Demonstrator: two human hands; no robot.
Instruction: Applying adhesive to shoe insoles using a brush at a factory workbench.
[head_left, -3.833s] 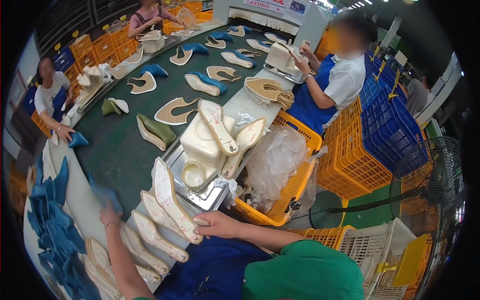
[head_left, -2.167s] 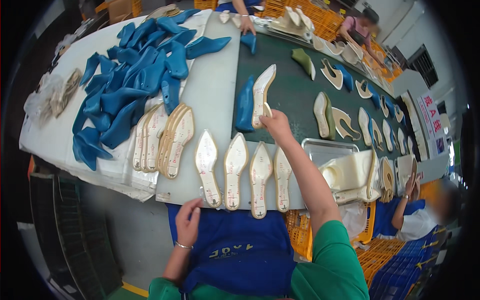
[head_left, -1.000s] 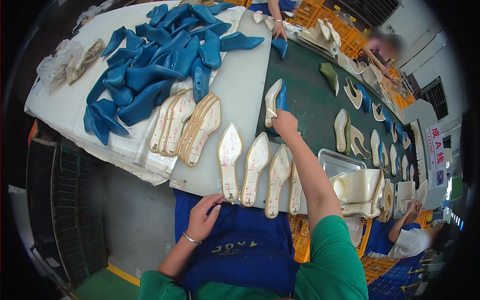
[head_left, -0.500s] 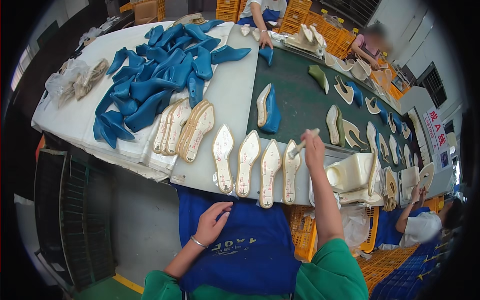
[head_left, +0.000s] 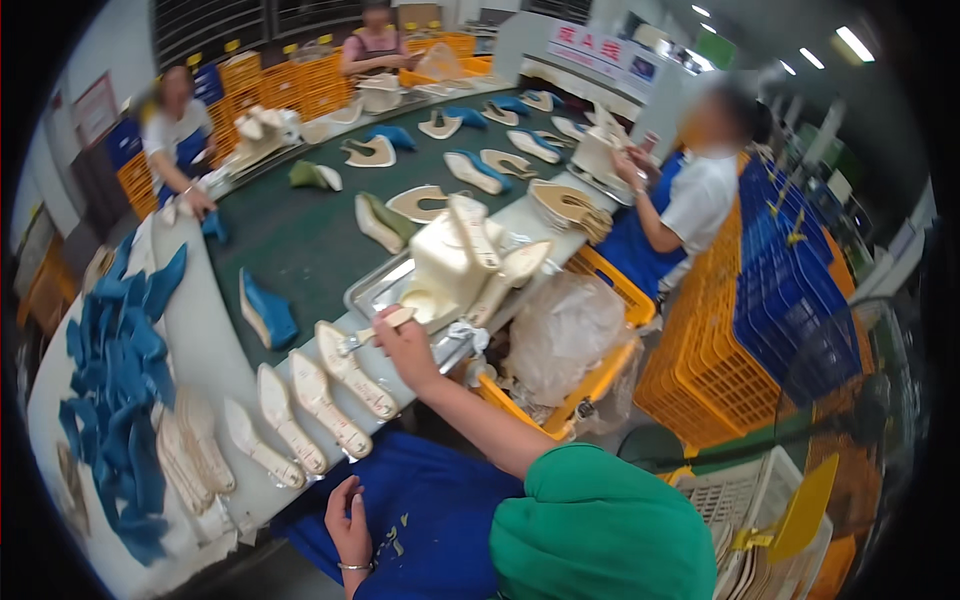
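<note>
My right hand (head_left: 404,345) grips a brush (head_left: 360,341) with a pale handle. Its bristles are at the wide upper end of the rightmost insole (head_left: 362,380). Alongside, to the left, lie more pale insoles in a row, among them a long one (head_left: 328,408) and its neighbour (head_left: 290,420). My left hand (head_left: 349,525) hangs by the blue apron in front of the table edge, fingers loosely apart and holding nothing. Right of the brush, a white plastic container (head_left: 440,262) stands on a metal tray (head_left: 362,292).
Blue shoe lasts (head_left: 120,390) are piled at the left, beside stacked insoles (head_left: 190,460). A green belt (head_left: 315,235) carries lasts and shoe parts. One co-worker (head_left: 690,200) stands at the right; others are across the belt. Orange crates (head_left: 690,390) and a plastic bag (head_left: 565,345) are at right.
The view has swung to the right, bringing the co-worker and crates further in. My right hand still holds the brush at the rightmost insole. My left hand stays low by the apron.
</note>
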